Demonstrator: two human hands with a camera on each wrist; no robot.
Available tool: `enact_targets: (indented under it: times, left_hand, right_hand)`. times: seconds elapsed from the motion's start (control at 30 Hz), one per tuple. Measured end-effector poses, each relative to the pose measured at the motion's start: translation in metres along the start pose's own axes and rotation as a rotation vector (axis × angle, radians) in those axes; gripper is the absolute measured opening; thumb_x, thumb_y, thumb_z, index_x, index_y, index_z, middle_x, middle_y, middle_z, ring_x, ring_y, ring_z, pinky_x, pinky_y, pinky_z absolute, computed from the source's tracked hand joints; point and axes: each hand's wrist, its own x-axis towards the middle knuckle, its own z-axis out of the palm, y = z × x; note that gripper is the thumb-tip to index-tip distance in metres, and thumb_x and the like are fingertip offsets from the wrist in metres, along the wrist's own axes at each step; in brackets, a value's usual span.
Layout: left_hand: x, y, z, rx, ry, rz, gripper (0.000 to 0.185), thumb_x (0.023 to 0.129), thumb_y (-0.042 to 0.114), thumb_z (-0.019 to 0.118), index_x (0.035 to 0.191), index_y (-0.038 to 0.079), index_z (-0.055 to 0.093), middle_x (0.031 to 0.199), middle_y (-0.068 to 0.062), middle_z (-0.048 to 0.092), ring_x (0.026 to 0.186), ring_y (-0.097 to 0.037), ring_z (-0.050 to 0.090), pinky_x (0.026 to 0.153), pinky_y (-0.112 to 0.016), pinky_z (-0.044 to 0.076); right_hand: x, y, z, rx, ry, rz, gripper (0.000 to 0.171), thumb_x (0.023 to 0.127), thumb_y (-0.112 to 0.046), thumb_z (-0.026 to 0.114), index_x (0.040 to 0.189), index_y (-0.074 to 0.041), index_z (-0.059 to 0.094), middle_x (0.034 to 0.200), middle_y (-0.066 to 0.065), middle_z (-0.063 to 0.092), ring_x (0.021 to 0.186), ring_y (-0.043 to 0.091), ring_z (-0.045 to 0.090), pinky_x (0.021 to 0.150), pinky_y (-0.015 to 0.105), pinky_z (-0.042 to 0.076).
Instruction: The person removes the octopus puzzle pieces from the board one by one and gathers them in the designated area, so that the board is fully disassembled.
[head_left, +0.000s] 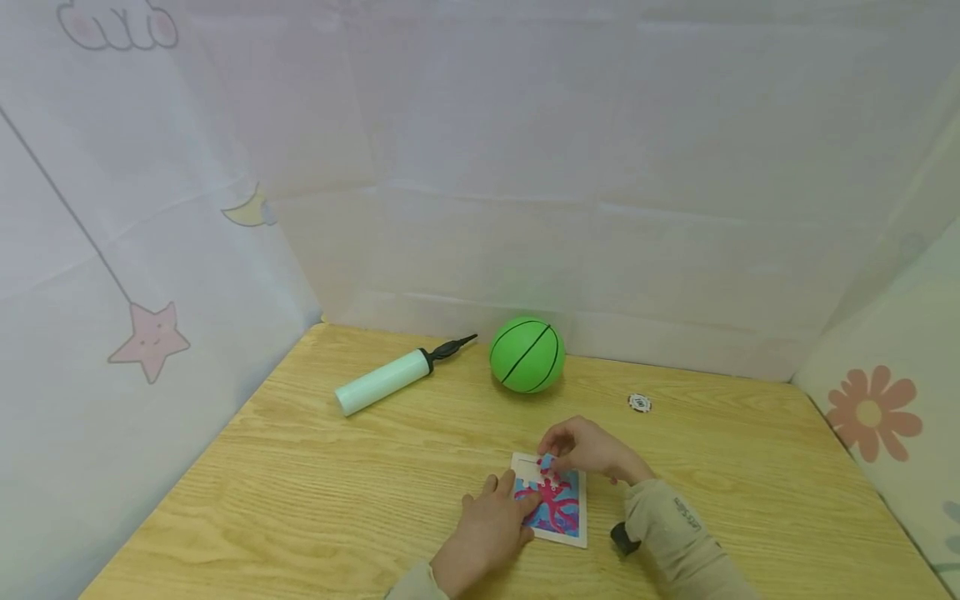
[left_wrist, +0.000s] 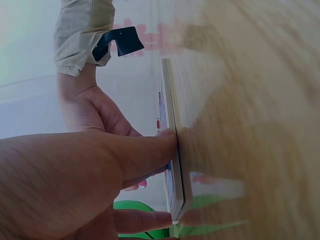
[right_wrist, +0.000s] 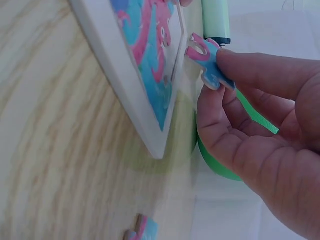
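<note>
A white-framed puzzle board [head_left: 570,533] with a pink and blue picture lies near the table's front edge. My left hand [head_left: 517,498] rests on its left side, and a straight finger presses the board's edge [left_wrist: 175,150] in the left wrist view. My right hand [head_left: 558,454] pinches a small pink and blue puzzle piece [head_left: 547,463] over the board's far corner. In the right wrist view the puzzle piece [right_wrist: 205,62] sits between thumb and fingertips [right_wrist: 235,62], just off the board [right_wrist: 135,65].
A green ball [head_left: 527,354] and a pale green hand pump [head_left: 390,377] lie at the back of the wooden table [head_left: 300,483]. A small white disc [head_left: 639,403] sits to the right. Another loose puzzle piece [right_wrist: 142,231] lies on the table. Cloth walls surround the table.
</note>
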Motion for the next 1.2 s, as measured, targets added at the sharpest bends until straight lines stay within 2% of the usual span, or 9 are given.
enact_targets:
  times: [0.27, 0.4, 0.5, 0.57, 0.77, 0.87, 1.2]
  left_hand:
    - [-0.001, 0.0, 0.001, 0.001, 0.019, -0.001, 0.044, 0.086, 0.04, 0.067, 0.129, 0.034, 0.06, 0.134, -0.011, 0.05, 0.12, -0.035, 0.049, 0.079, -0.058, 0.049]
    - [-0.001, -0.001, 0.001, -0.001, 0.025, -0.002, 0.044, 0.087, 0.04, 0.067, 0.129, 0.034, 0.06, 0.132, -0.011, 0.05, 0.118, -0.033, 0.049, 0.079, -0.057, 0.049]
    - [-0.001, -0.001, 0.001, -0.004, 0.023, -0.001, 0.043, 0.087, 0.04, 0.067, 0.129, 0.034, 0.06, 0.131, -0.01, 0.05, 0.115, -0.031, 0.049, 0.078, -0.056, 0.049]
    - [-0.001, -0.001, 0.001, -0.007, 0.021, 0.001, 0.043, 0.087, 0.039, 0.067, 0.129, 0.034, 0.06, 0.131, -0.01, 0.05, 0.115, -0.031, 0.048, 0.078, -0.056, 0.049]
    - [-0.001, -0.001, 0.001, -0.022, 0.011, 0.003, 0.043, 0.087, 0.038, 0.067, 0.13, 0.033, 0.06, 0.133, -0.011, 0.049, 0.117, -0.032, 0.048, 0.08, -0.058, 0.048]
    - [-0.001, -0.001, 0.002, -0.029, 0.01, 0.005, 0.043, 0.087, 0.038, 0.067, 0.13, 0.033, 0.06, 0.134, -0.012, 0.049, 0.118, -0.033, 0.048, 0.081, -0.059, 0.047]
    - [-0.001, -0.001, 0.002, -0.034, 0.006, 0.007, 0.044, 0.087, 0.038, 0.068, 0.13, 0.033, 0.059, 0.134, -0.011, 0.049, 0.118, -0.033, 0.047, 0.08, -0.059, 0.047]
  right_hand:
    - [-0.014, 0.003, -0.013, -0.034, 0.032, -0.013, 0.018, 0.084, -0.004, 0.071, 0.101, -0.001, 0.068, 0.089, 0.005, 0.066, 0.08, 0.017, 0.058, 0.067, 0.024, 0.049]
    - [-0.022, 0.006, -0.02, -0.035, 0.032, -0.012, 0.016, 0.084, -0.005, 0.071, 0.1, -0.002, 0.068, 0.086, 0.004, 0.066, 0.071, 0.015, 0.057, 0.056, 0.027, 0.049]
    - [-0.029, 0.01, -0.025, 0.001, 0.023, -0.004, 0.014, 0.085, -0.004, 0.07, 0.099, -0.003, 0.067, 0.084, 0.006, 0.065, 0.061, 0.018, 0.055, 0.047, 0.033, 0.048]
    - [-0.034, 0.014, -0.029, 0.013, 0.03, -0.004, 0.014, 0.085, -0.005, 0.07, 0.099, -0.003, 0.067, 0.086, 0.007, 0.065, 0.063, 0.019, 0.056, 0.05, 0.034, 0.05]
    - [-0.048, 0.023, -0.038, 0.033, 0.079, -0.018, 0.019, 0.084, -0.005, 0.071, 0.102, 0.0, 0.066, 0.096, 0.01, 0.066, 0.084, 0.019, 0.057, 0.073, 0.026, 0.05]
    - [-0.056, 0.027, -0.043, 0.051, 0.096, -0.018, 0.021, 0.084, -0.003, 0.07, 0.103, 0.002, 0.065, 0.098, 0.012, 0.065, 0.086, 0.021, 0.056, 0.076, 0.026, 0.049]
    - [-0.083, 0.05, -0.058, 0.093, 0.118, 0.009, 0.02, 0.087, 0.0, 0.065, 0.106, 0.005, 0.063, 0.099, 0.016, 0.062, 0.086, 0.02, 0.055, 0.071, 0.027, 0.05]
